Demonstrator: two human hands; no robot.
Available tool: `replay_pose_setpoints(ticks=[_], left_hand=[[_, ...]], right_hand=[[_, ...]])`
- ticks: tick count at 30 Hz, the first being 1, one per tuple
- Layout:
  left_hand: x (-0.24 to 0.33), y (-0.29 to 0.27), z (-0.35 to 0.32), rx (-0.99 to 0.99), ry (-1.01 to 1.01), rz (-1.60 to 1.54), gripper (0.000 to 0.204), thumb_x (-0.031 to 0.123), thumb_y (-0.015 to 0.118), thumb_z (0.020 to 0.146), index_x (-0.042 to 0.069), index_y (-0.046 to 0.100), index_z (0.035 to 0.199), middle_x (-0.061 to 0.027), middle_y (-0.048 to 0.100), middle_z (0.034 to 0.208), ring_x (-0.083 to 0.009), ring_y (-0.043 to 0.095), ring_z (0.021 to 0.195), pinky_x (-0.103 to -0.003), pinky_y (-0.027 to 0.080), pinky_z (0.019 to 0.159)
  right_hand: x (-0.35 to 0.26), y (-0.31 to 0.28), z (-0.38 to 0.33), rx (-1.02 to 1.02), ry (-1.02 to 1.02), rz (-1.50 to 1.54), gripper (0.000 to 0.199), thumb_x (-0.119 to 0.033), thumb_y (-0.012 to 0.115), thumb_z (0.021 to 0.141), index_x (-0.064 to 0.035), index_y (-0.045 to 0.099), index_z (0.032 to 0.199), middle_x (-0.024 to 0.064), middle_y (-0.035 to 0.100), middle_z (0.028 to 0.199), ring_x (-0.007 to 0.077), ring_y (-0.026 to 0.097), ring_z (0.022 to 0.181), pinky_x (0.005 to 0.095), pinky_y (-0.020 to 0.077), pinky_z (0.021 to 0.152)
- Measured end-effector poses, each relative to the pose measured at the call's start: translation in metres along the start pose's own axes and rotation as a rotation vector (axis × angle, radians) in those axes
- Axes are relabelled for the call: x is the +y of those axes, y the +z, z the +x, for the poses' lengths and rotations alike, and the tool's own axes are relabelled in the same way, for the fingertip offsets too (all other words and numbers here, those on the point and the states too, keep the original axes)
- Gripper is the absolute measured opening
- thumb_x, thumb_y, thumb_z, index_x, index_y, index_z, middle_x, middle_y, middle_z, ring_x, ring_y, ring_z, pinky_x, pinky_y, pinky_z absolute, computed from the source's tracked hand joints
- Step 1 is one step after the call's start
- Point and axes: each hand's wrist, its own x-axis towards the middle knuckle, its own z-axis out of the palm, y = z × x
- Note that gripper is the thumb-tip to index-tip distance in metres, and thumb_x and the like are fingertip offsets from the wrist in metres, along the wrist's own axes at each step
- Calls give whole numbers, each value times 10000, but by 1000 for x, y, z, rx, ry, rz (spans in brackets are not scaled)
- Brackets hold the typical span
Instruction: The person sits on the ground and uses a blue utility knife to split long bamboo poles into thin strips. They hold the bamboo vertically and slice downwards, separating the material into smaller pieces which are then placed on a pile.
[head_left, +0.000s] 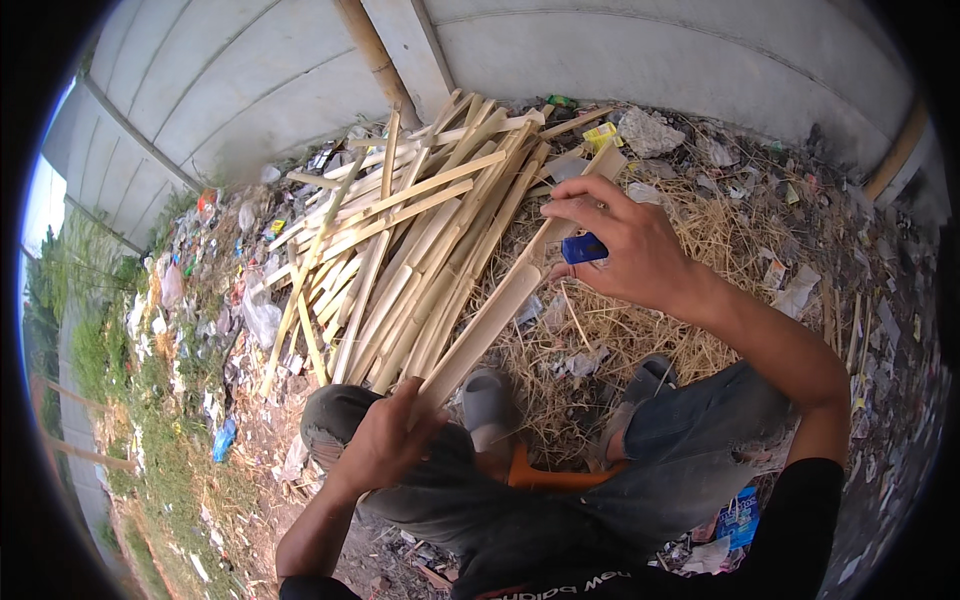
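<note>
A long split bamboo strip [492,325] slants across the middle, its hollow inner face showing. My left hand [388,436] is closed around its near end, above my left knee. Farther up the strip, my right hand [630,243] has its fingers curled around a small dark-blue object [584,249], held against or just beside the bamboo. The palm hides part of that object, and its kind does not show. Left of the strip lies a pile of split bamboo pieces [405,255], many roughly parallel and some crossed on top.
A grey panel wall [640,55] with a bamboo pole [380,60] stands behind the pile. Dry straw [690,250] and scattered litter cover the ground. Between my sandalled feet and legs is an orange curved thing [560,478]. Green weeds [165,440] grow on the left.
</note>
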Motion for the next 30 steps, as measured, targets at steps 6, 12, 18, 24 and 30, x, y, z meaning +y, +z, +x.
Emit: replay_pose_setpoints(ticks=[6, 12, 18, 24, 30], left_hand=[[8, 3, 24, -272, -111, -566, 301, 290, 533, 1070, -11, 516, 1078, -59, 624, 741, -126, 638, 635, -290, 494, 581], [23, 36, 53, -241, -150, -862, 308, 301, 517, 1076, 4, 489, 1151, -30, 576, 766, -120, 604, 621, -276, 481, 587], [21, 46, 66, -140, -168, -1008, 248, 261, 483, 1081, 21, 460, 1140, -38, 561, 752, -122, 550, 587, -274, 451, 562], [9, 49, 65, -42, -153, -1025, 247, 294, 522, 1065, 50, 501, 1027, -35, 554, 786, -138, 568, 591, -279, 476, 540], [2, 56, 63, -43, -119, -1028, 219, 276, 493, 1077, 58, 480, 1094, -25, 535, 791, -127, 551, 593, -273, 468, 535]], right_hand=[[-3, -2, 3, 215, 12, 7, 441, -321, 776, 860, -69, 571, 1159, 135, 540, 1123, 281, 665, 832, 393, 562, 649], [-3, 14, -7, -220, 200, 299, 479, -488, 486, 1030, -12, 535, 1009, 205, 598, 870, 394, 643, 791, 502, 487, 692], [-28, 44, -24, -542, 130, 230, 492, -497, 468, 1038, -12, 551, 1007, 243, 653, 717, 473, 654, 689, 551, 507, 629], [-40, 61, -24, -570, 80, 207, 520, -507, 483, 1030, 2, 554, 952, 220, 637, 637, 445, 662, 619, 528, 531, 583], [-45, 65, -21, -507, 15, 299, 480, -485, 514, 1019, -21, 578, 915, 220, 629, 629, 441, 655, 595, 535, 522, 570]])
